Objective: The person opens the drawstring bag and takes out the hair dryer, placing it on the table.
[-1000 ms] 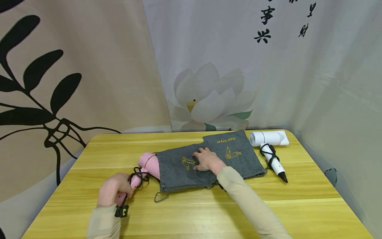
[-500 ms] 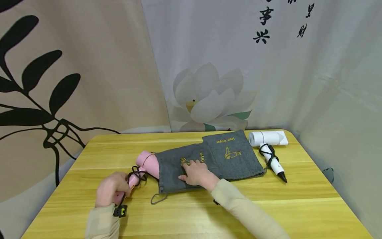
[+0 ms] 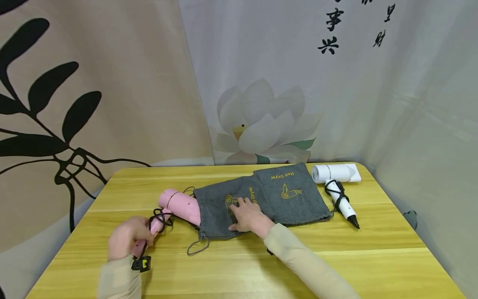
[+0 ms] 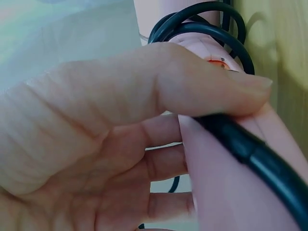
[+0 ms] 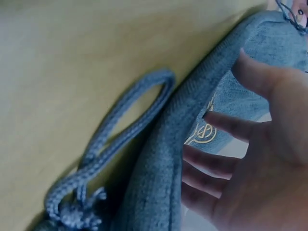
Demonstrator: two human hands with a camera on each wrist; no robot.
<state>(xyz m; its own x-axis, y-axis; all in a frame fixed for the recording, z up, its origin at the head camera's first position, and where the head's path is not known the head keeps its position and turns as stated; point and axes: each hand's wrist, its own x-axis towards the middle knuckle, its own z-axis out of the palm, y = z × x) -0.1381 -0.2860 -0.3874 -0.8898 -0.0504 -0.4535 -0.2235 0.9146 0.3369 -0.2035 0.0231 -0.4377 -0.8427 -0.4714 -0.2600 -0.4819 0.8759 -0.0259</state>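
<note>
My left hand (image 3: 128, 237) grips the handle of a pink hair dryer (image 3: 183, 206), thumb across it in the left wrist view. A black cord (image 4: 211, 21) is coiled round the upper handle, and another stretch of it runs out under the thumb. One end of the dryer's barrel lies inside the mouth of a dark grey drawstring bag (image 3: 220, 189); the rest shows outside. On this bag, over its yellow dryer print, my right hand (image 3: 247, 216) rests with fingers spread. A cord loop (image 5: 130, 110) of a bag shows beside the cloth in the right wrist view.
A second grey bag (image 3: 298, 203), printed "Hair Dryer", lies flat to the right, meeting the first bag. Behind it at the right is a white hair dryer (image 3: 337, 172) with its black cord wrapped round the handle. A curtain (image 3: 168, 104) hangs behind the wooden table (image 3: 224, 274).
My left hand has drawn the pink hair dryer leftward, so more of its barrel shows outside the bag. My right hand has slid left and nearer along the bag.
</note>
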